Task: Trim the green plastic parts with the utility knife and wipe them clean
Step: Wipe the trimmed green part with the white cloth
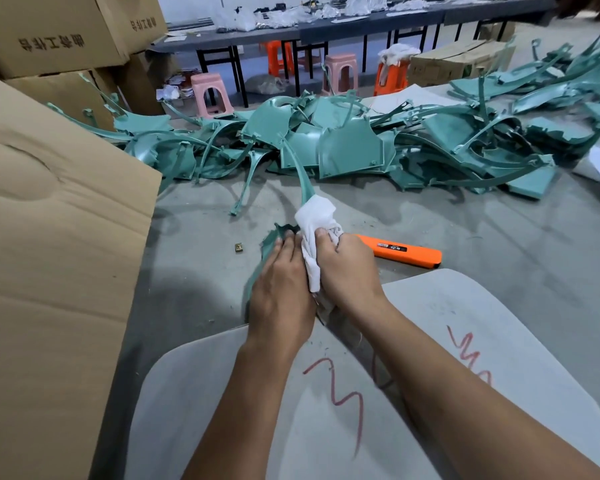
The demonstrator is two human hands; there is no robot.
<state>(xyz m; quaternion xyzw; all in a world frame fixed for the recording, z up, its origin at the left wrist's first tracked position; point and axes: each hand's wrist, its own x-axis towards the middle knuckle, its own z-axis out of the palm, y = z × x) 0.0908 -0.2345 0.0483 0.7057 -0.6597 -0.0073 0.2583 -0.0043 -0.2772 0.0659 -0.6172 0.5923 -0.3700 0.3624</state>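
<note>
Green plastic part in left grip, white cloth in right grip

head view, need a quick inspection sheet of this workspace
surface: grey floor, dusty, green shavings near the hands
job's things: green part held; white cloth wrapped round its arm; orange utility knife lying on the floor
clutter: pile of green parts; small brass piece
grips: left hand holds the part; right hand grips the cloth
cables: nothing seen
surroundings: cardboard boxes left; stools and tables behind
</note>
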